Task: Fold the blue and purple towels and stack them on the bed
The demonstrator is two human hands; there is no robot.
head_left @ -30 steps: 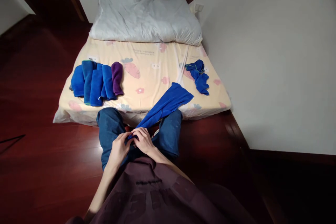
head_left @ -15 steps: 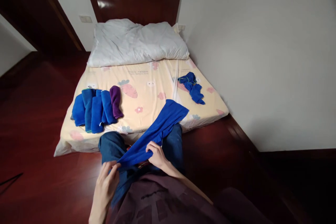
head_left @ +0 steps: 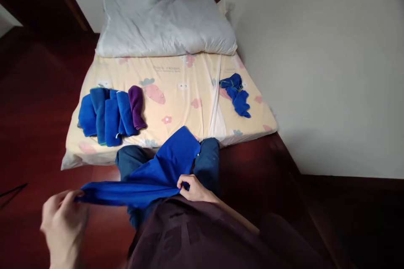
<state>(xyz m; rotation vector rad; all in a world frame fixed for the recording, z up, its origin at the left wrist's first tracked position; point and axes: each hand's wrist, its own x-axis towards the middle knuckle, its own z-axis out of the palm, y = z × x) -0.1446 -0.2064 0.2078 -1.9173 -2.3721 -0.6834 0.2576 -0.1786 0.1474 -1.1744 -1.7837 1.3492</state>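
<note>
A blue towel (head_left: 172, 151) stretches across my lap, its far end spread over my knees near the bed's front edge. At the lower left, my left hand (head_left: 65, 214) pinches one end of it, held out past my left thigh. My right hand (head_left: 192, 188) grips the near edge between thumb and fingers, close to my belly. Between the two hands the cloth is drawn out in a long folded strip. Rolled blue towels (head_left: 112, 122) lie side by side on the left of the bed, with a purple rolled towel (head_left: 136, 107) at their right end.
A crumpled blue cloth (head_left: 236, 94) lies on the right of the bed (head_left: 176, 92), which has a patterned yellowish sheet. A thick white quilt (head_left: 164, 25) is heaped at the headboard. The wall (head_left: 315, 71) runs along the right side.
My left hand has moved out to the left, pulling its end of the towel and stretching it sideways. The far end has shifted left. My view has tipped downward.
</note>
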